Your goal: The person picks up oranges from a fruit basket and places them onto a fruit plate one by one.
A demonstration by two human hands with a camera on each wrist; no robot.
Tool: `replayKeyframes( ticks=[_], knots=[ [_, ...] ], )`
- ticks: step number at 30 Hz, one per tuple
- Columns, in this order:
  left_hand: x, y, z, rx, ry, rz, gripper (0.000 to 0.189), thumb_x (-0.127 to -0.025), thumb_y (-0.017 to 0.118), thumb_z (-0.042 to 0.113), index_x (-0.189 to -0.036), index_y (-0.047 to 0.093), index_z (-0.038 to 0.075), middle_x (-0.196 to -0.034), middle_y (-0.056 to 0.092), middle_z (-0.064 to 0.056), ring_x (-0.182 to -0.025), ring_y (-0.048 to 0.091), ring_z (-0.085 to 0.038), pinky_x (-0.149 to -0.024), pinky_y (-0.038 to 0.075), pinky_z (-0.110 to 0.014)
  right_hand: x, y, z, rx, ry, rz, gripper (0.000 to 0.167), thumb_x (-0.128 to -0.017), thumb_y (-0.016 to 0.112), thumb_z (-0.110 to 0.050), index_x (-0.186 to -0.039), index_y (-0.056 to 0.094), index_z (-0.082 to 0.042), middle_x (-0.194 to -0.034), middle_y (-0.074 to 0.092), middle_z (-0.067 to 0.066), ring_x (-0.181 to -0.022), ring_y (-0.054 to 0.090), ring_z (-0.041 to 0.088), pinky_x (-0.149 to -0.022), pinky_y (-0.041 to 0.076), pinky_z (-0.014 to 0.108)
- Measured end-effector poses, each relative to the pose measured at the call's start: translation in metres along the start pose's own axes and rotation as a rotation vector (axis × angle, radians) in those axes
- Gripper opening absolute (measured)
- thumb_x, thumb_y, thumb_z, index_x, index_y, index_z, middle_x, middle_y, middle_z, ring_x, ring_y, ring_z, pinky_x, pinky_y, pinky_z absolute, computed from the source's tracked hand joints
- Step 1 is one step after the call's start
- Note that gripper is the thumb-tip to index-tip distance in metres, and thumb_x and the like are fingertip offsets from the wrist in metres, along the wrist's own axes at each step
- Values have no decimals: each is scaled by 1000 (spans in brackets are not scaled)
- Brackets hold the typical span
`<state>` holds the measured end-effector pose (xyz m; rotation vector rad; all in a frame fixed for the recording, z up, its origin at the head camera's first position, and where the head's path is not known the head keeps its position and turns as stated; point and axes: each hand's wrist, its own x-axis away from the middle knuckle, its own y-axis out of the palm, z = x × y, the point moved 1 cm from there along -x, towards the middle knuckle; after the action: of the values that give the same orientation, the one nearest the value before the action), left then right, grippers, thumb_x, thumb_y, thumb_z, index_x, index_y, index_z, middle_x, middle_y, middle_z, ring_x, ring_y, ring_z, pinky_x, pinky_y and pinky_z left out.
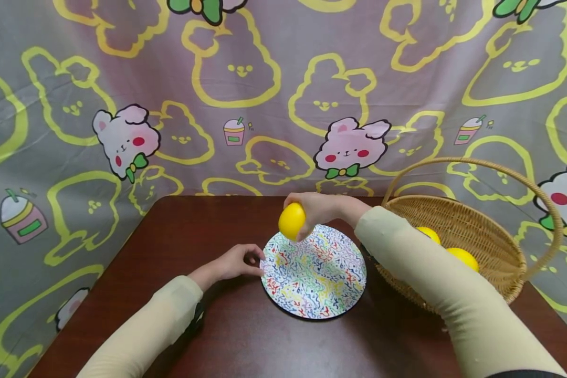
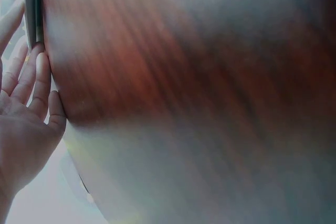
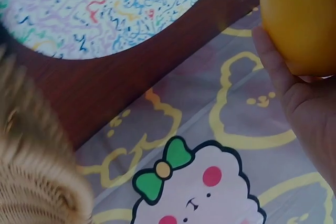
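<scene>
Fingers of right hand [image 1: 317, 210] curl round a fruit [image 1: 292, 221], which overlaps the plate's [image 1: 312, 278] far-left edge in head view. Left hand's [image 1: 233, 262] fingers, slightly spread, touch its left rim. Table [image 1: 227, 331] opens left and nearside; rightward, basket [image 1: 482, 233] stands close.

Grey-pink, yellow-patterned fabric backdrop [image 1: 279, 100] is hanging behind dk red-brown wood-look table [image 1: 274, 346]; its top's reflecting pale light.
</scene>
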<state>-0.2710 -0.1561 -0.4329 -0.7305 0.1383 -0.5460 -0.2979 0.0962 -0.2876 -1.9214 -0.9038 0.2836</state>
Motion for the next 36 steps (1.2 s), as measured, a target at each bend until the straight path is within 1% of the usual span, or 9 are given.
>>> replayKeyframes(
  ticks=[3,8,12,17,22,30,36],
  knots=[
    [0,0,0,3,-4,-4,30,-79,83,22,-102,66,12,-96,61,0,-87,53,-19,-76,46,-31,-12,6,-3,-2,10,-6,70,-69,90,-19,-125,48,-14,-111,55,5,-98,53,23,-83,47,37],
    [0,-2,-1,10,-15,-14,30,-80,82,23,-103,66,12,-96,60,0,-87,53,-20,-76,46,-32,-26,18,-8,-66,45,-31,70,-70,88,-16,-126,47,-14,-112,53,5,-99,52,24,-82,47,36],
    [0,-2,-1,9,-15,-13,29,-81,81,23,-103,66,12,-97,61,1,-88,52,-20,-78,46,-32,-34,30,-6,-93,78,-26,69,-72,87,-16,-126,46,-14,-112,52,6,-100,52,25,-82,48,36],
    [0,-1,1,4,-27,-16,29,-81,81,23,-103,66,13,-98,60,1,-89,52,-19,-79,46,-32,-38,43,5,-121,136,-2,70,-72,87,-17,-128,46,-15,-111,52,6,-99,52,25,-83,47,35],
    [-1,0,1,-6,-30,-12,29,-80,82,23,-103,66,13,-97,60,1,-88,53,-19,-78,46,-31,-42,54,16,-131,167,18,72,-72,88,-18,-130,45,-16,-112,52,6,-99,51,24,-84,47,35],
    [0,-1,0,-3,-28,-6,29,-79,82,21,-102,66,13,-96,61,0,-87,53,-19,-77,46,-31,-46,71,31,-169,195,34,71,-73,87,-22,-130,45,-17,-111,53,6,-98,51,25,-83,47,36],
    [-1,-1,0,-3,-33,-5,29,-79,83,22,-101,66,14,-96,61,1,-87,53,-18,-77,46,-31,-46,73,39,-245,180,81,69,-73,87,-20,-130,48,-16,-113,53,7,-98,52,26,-85,47,37]
  ],
)
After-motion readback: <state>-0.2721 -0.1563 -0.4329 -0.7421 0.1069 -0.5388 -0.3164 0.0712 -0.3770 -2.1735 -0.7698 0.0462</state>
